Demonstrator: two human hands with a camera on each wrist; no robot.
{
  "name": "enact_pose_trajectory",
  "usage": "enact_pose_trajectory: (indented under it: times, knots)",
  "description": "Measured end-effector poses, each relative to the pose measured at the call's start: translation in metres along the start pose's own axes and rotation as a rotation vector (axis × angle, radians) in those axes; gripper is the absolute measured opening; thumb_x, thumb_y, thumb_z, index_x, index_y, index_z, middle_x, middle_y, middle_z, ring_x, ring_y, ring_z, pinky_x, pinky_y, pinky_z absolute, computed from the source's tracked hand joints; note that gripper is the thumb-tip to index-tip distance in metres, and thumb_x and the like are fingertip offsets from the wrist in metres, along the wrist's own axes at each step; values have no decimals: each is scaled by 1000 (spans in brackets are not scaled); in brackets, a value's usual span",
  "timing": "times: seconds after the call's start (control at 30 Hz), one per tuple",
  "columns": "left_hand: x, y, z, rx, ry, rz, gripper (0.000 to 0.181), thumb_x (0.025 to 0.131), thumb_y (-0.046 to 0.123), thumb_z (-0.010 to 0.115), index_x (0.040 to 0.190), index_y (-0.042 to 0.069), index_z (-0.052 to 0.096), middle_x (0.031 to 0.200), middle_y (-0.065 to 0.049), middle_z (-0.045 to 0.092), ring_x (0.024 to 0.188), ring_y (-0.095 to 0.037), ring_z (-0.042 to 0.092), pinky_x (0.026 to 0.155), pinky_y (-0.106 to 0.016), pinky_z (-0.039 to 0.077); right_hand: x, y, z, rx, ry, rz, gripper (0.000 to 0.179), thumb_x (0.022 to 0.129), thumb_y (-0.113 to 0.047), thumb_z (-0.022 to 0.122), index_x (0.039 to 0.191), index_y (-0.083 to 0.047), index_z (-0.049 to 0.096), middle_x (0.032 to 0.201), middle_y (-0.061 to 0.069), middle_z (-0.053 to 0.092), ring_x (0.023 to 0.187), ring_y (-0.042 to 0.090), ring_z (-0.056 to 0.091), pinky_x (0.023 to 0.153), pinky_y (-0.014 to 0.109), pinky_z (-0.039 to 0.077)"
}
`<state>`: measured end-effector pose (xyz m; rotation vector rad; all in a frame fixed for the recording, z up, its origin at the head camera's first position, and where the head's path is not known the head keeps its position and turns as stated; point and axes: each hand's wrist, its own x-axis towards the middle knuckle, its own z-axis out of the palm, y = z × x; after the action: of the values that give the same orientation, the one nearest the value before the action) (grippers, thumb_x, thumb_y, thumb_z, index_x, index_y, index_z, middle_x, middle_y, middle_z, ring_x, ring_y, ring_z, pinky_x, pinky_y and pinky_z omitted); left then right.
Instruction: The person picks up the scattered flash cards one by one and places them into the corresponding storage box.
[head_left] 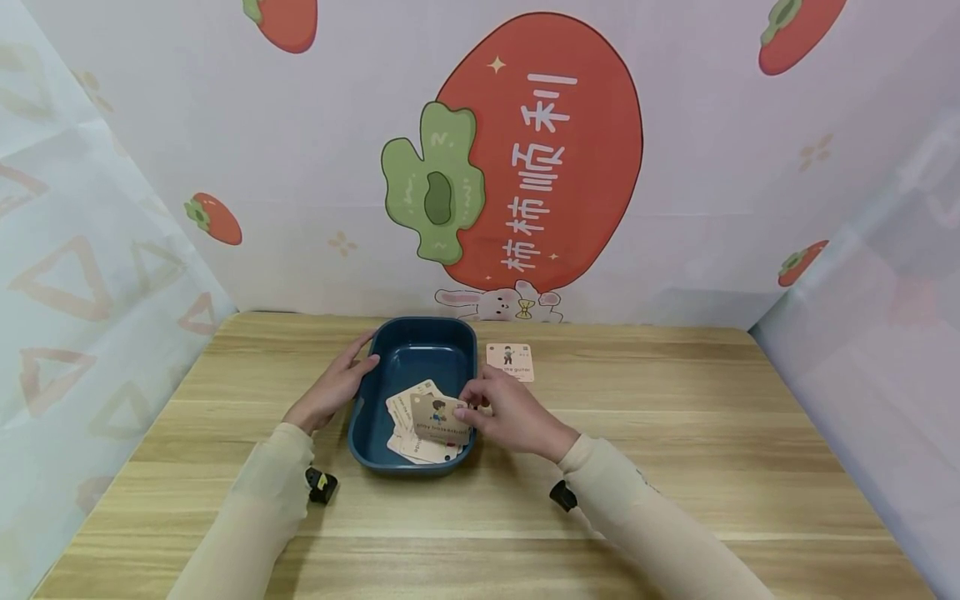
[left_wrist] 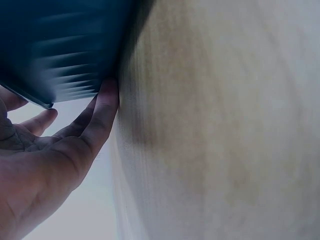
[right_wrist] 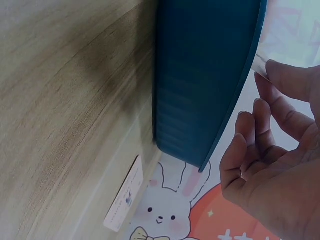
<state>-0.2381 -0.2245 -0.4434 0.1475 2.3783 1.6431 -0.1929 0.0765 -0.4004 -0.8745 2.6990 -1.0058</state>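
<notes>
A dark blue rectangular plastic tray [head_left: 424, 333] stands on the table with several picture cards [head_left: 407, 410] lying loosely in its near end. At its left side my left hand [head_left: 335, 385] holds the wall, thumb over the rim and fingers along the outside. In the left wrist view, a fingertip [left_wrist: 107, 92] touches the wall low down by the tabletop. My right hand [head_left: 517, 414] pinches a picture card [head_left: 437, 418] between thumb and index finger above the other cards. Only a sliver of the pinched card [right_wrist: 261, 65] shows past the rim in the right wrist view.
Another picture card [head_left: 510, 362], showing a figure with a guitar, lies flat on the wooden table [head_left: 645, 383] beyond my right hand. Behind the table hangs a white backdrop [head_left: 697, 208] printed with persimmons and a rabbit.
</notes>
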Motion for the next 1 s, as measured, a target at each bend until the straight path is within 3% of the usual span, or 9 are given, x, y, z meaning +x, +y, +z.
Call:
enact_pose_trajectory:
  times: [0.27, 0.73, 1.0]
  knots:
    - [0, 1, 0, 4, 3, -7, 62, 112, 28, 38, 165, 16, 7, 161, -30, 24, 140, -50, 37, 109, -65, 36, -1, 0, -1, -18, 12, 5, 9, 97, -23, 72, 97, -14, 75, 91, -2, 54, 88, 15, 52, 72, 31, 48]
    - [0, 1, 0, 3, -1, -7, 64, 112, 31, 38, 165, 17, 6, 161, -30, 23, 141, -51, 36, 108, -66, 35, -3, 2, -4, 17, 44, 17, 5, 96, -21, 74, 95, -15, 73, 95, 3, 57, 94, 27, 57, 73, 32, 50]
    - [0, 1, 0, -6, 0, -8, 63, 112, 30, 38, 165, 16, 6, 162, -29, 23, 141, -51, 36, 108, -66, 35, -2, 5, -1, -1, 23, -3, 7, 97, -19, 71, 94, -13, 75, 93, -1, 55, 91, 18, 53, 73, 30, 49]
